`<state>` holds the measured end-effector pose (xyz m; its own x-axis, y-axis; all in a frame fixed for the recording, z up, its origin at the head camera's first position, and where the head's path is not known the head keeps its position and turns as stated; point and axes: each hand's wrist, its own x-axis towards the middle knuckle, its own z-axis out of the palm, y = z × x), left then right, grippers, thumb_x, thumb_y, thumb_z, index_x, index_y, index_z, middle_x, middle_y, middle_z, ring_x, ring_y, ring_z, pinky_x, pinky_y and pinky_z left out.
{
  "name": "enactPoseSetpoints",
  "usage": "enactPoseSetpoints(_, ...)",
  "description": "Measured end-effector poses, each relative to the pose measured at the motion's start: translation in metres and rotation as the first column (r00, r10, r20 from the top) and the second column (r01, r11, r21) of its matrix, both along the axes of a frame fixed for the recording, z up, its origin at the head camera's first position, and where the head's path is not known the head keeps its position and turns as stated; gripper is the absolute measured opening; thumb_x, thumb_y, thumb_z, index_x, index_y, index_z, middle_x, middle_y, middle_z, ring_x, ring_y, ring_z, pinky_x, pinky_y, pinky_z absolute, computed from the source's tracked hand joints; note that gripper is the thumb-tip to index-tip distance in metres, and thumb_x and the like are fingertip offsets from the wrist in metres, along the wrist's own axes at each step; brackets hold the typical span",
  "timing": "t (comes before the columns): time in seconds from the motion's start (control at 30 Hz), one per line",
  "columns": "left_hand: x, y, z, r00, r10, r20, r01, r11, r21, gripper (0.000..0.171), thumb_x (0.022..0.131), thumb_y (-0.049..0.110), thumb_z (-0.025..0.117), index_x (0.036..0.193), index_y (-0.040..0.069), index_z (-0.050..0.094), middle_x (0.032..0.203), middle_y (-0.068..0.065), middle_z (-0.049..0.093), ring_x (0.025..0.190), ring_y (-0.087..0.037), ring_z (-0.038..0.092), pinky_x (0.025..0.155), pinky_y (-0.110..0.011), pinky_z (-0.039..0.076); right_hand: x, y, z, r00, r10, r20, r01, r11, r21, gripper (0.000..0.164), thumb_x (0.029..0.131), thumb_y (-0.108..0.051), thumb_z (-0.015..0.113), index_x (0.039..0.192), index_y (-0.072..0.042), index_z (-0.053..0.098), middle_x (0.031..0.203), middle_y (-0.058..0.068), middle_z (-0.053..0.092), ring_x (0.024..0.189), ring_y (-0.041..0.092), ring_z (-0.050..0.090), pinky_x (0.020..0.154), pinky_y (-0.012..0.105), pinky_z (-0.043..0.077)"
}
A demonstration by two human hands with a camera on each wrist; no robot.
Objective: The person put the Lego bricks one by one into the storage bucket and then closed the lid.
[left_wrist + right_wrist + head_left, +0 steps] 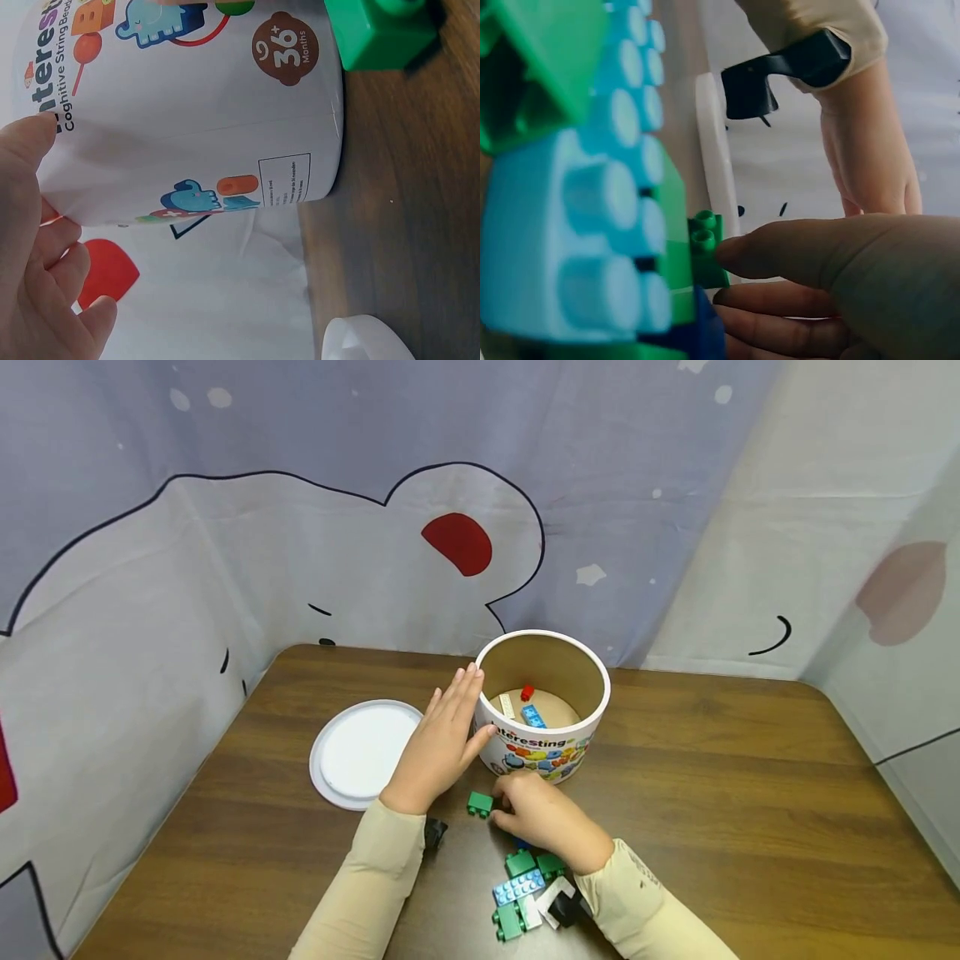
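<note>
My left hand [442,735] lies with straight fingers against the side of a white printed bucket [540,758], its fingertips at the rim. The thumb and fingers spread along the printed wall in the left wrist view. Just in front of the bucket, a small green toy brick [480,803] stands on the table. My right hand [543,818] is beside that brick, thumb and index finger apart with their tips right at its edge. Inside the bucket lie a red brick [527,692], a blue brick [533,717] and a cream brick [507,706].
Nearer me is a cluster of bricks: a light blue brick [519,887], a green brick [508,922], more green ones, white pieces and a dark blue one partly hidden by the right hand. A round white lid [360,752] lies left of the bucket. A printed cloth [337,552] hangs behind the table.
</note>
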<state>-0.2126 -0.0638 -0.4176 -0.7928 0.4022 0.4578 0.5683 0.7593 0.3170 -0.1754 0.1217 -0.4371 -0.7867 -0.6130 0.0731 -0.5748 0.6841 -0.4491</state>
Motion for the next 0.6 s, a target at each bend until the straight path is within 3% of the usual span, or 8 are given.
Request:
enactPoseSetpoints(0.4, -0.0007, -0.0007, -0.0019, 1.0, 0.007, 0.001, -0.007, 1.0, -0.004, 0.075, 0.104, 0.035, 0.058, 0.162, 0.006, 0.02, 0.168, -0.01, 0.02, 0.155, -0.023, 0.017, 0.122, -0.053, 0.022, 0.0032, -0.0063, -0.0052, 0.997, -0.038, -0.07, 0.037, 0.999, -0.004, 0.01, 0.081, -0.005, 0.076, 0.077, -0.004, 0.066, 0.069, 0.0, 0.056, 0.066, 0.014, 0.053, 0.061, 0.033, 0.048)
enactPoseSetpoints(0.6, -0.0003, -0.0001, -0.0015, 1.0, 0.006, 0.002, -0.006, 1.0, -0.001, 0.074, 0.105, 0.034, 0.057, 0.162, 0.006, 0.02, 0.168, -0.01, 0.02, 0.155, -0.023, 0.017, 0.122, -0.052, 0.022, 0.0041, -0.0068, -0.0069, 0.995, -0.05, -0.089, 0.052, 0.999, 0.016, 0.019, 0.081, -0.005, 0.075, 0.07, -0.009, 0.059, 0.066, -0.002, 0.051, 0.063, 0.013, 0.049, 0.058, 0.033, 0.045)
